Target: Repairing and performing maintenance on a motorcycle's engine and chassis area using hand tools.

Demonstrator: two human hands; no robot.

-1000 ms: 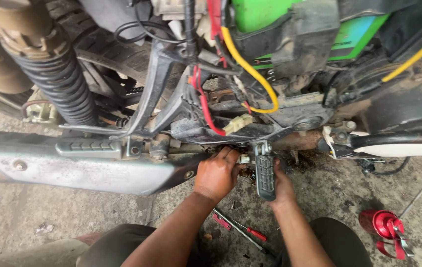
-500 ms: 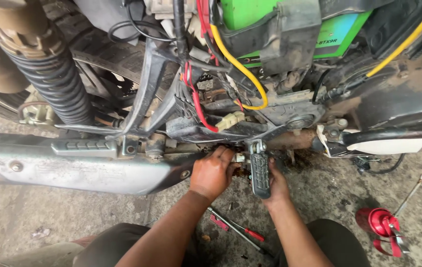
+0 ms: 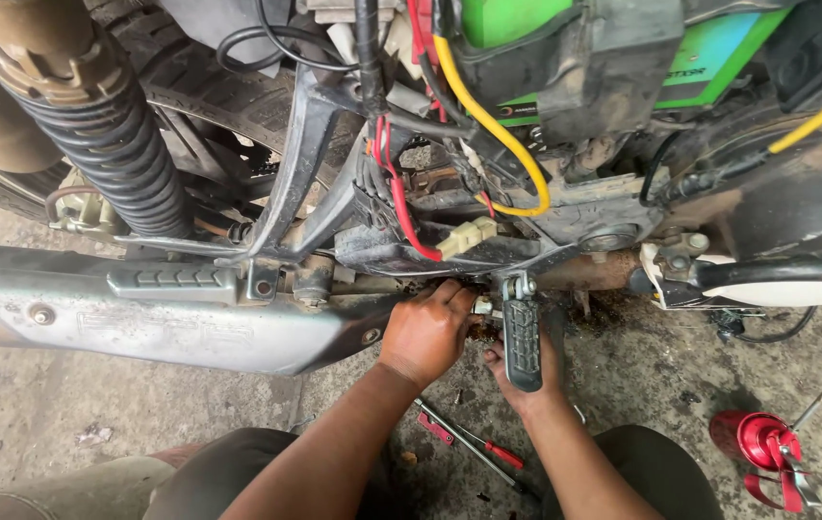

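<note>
I crouch beside a motorcycle with its side panels off. My left hand (image 3: pixel 426 330) is curled under the frame just behind the exhaust muffler (image 3: pixel 141 318), fingers closed on a small part near the footpeg mount; the part itself is hidden. My right hand (image 3: pixel 519 380) reaches up beneath the black ribbed footpeg (image 3: pixel 522 342), its fingers behind and below the peg, partly hidden by it. Red wires (image 3: pixel 399 197) and a yellow cable (image 3: pixel 488 125) hang above both hands.
A coil rear shock (image 3: pixel 103 144) stands at the upper left. A green battery (image 3: pixel 709 58) sits at the top. On the concrete floor lie a red-handled tool (image 3: pixel 474 443) between my arms and a red oil can (image 3: pixel 767 448) at the right.
The view has shifted a little and both hands sit slightly further right under the frame. Their hold around the footpeg mount looks the same.
</note>
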